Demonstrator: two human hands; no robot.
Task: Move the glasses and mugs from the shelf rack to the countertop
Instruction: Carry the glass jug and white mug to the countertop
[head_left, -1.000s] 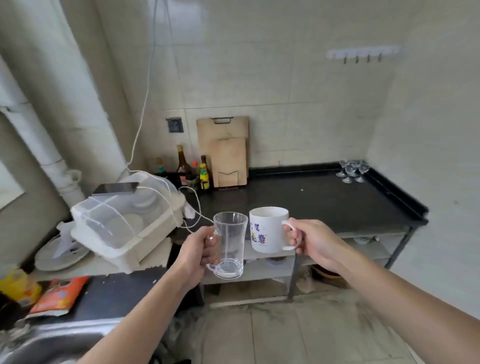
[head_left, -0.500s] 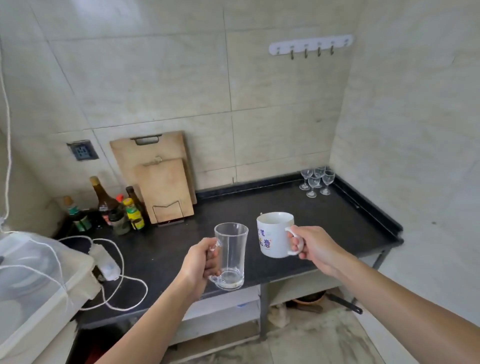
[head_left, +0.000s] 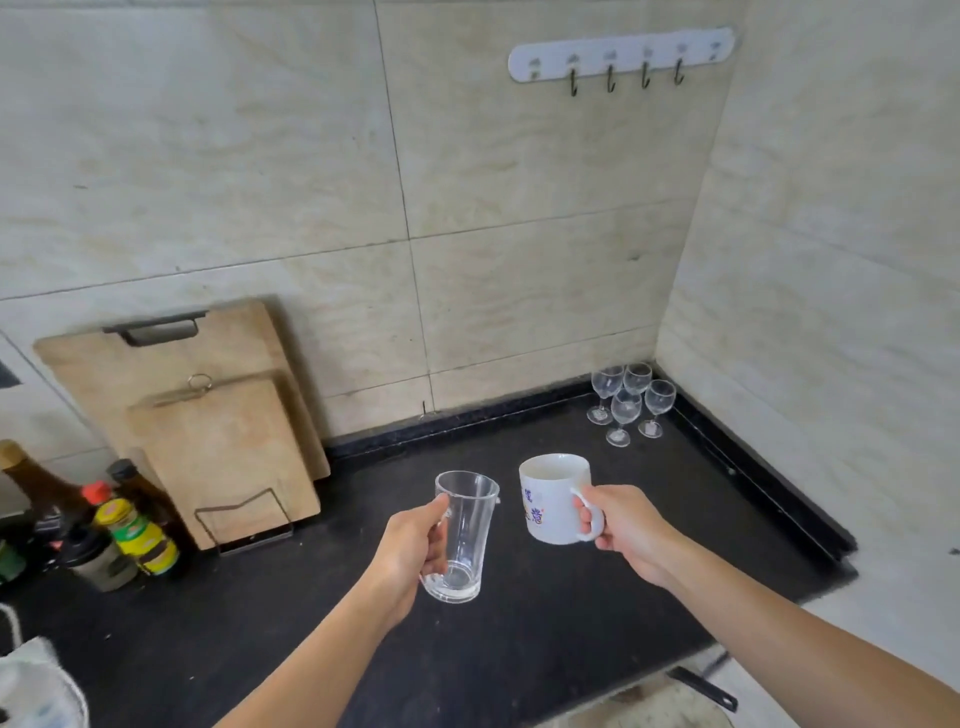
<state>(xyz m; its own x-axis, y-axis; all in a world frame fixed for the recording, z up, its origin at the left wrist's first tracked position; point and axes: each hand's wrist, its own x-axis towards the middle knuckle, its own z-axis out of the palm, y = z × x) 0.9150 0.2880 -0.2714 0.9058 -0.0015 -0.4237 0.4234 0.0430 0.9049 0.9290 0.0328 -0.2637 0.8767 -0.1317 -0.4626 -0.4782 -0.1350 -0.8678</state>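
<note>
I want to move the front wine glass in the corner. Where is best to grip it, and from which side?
Probably pinch the stem of the front wine glass just under the bowl, coming from the open front-left: the other wine glasses crowd behind it.

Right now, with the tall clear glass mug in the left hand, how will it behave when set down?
The tall clear glass mug looks rigid and probably fragile, so set it gently on the hard black countertop. Tall with a narrowish base, it may tip if it lands tilted. Smooth glass could slip; the left hand holds it at its handle side.
</note>
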